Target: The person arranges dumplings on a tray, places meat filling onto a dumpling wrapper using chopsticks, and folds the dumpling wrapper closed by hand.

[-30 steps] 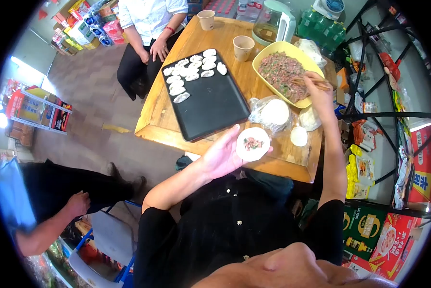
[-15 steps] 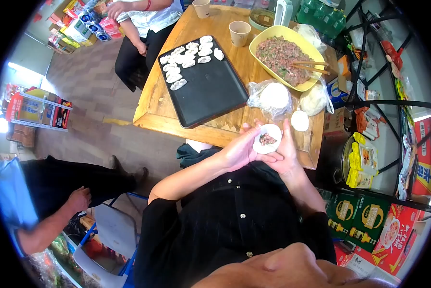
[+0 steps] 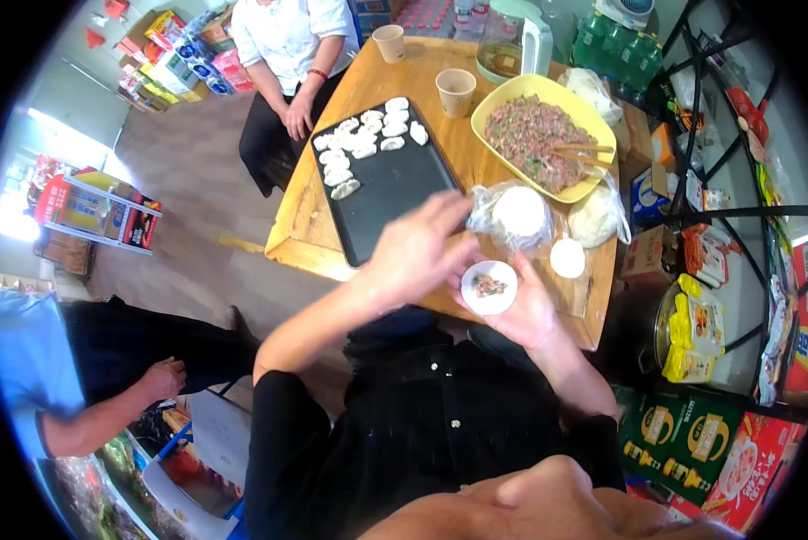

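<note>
My right hand (image 3: 530, 310) cradles a round dumpling wrapper (image 3: 503, 301) on its palm and fingers, with a small heap of meat filling (image 3: 488, 285) in the middle. Slightly blurred, my left hand (image 3: 413, 247) is raised beside it over the near edge of the black tray (image 3: 395, 184), fingers stretched and holding nothing visible. Several shaped dumplings (image 3: 363, 144) lie at the tray's far left. Beyond my hands, a yellow bowl (image 3: 606, 135) holds minced meat filling (image 3: 534, 135) with chopsticks (image 3: 584, 153) in it. A stack of white wrappers (image 3: 521, 212) sits on plastic, near a single wrapper (image 3: 567, 258).
Two paper cups (image 3: 456, 94) and a glass kettle (image 3: 505, 54) stand at the back of the wooden table (image 3: 305, 216). Bagged dough (image 3: 595, 220) lies by the bowl. One person (image 3: 291, 54) sits across the left corner; another (image 3: 39, 360) is at left. Metal shelving (image 3: 737, 213) stands at right.
My left hand has let go of the wrapper and moved up and left toward the tray. The filled wrapper stays in my right hand. The seated person's hands have come together.
</note>
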`<state>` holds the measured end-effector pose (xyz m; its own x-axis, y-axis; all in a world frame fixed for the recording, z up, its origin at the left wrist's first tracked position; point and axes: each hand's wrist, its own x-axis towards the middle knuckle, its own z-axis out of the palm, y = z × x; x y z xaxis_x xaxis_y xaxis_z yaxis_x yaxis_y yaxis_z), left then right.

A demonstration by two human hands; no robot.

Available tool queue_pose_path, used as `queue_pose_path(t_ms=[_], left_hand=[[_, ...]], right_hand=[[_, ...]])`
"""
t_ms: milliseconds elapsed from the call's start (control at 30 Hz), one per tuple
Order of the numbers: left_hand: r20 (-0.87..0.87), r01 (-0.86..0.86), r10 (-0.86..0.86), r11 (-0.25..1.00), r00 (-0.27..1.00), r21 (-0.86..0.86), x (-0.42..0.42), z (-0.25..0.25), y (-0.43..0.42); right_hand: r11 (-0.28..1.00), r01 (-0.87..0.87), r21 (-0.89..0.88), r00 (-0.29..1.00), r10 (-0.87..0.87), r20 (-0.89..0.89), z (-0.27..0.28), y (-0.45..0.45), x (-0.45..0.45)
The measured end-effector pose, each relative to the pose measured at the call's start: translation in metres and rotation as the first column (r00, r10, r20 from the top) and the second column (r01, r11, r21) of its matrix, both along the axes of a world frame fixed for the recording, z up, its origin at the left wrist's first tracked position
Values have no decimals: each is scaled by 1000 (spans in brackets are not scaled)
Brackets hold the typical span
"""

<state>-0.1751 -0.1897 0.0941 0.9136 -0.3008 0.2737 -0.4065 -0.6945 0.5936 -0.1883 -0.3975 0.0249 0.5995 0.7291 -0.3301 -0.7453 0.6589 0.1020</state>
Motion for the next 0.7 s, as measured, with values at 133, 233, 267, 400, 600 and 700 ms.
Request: queue_pose_path(t_ms=[133,233,267,400,600,700], left_hand=[[344,-99,43,984,938,148,119,-16,27],[478,-155,40,967,877,202,201,-37,40],[455,-207,79,948,887,240,218,-43,41],[472,-245,16,870,881,427,247,-45,25],[363,-229,10,792,932,566,284,-57,15],[201,-154,31,757,979,635,295,-58,14]], right_hand=[[998,-60,-14,998,61,19,16,2,30],[993,-109,39,983,102,152,20,0,51],[993,-111,46,982,102,162,20,-1,57],[981,-136,137,983,116,144,11,-5,74],[982,-169,81,955,143,261,-6,-9,70],[971,-196,134,940,148,307,-11,-10,69]])
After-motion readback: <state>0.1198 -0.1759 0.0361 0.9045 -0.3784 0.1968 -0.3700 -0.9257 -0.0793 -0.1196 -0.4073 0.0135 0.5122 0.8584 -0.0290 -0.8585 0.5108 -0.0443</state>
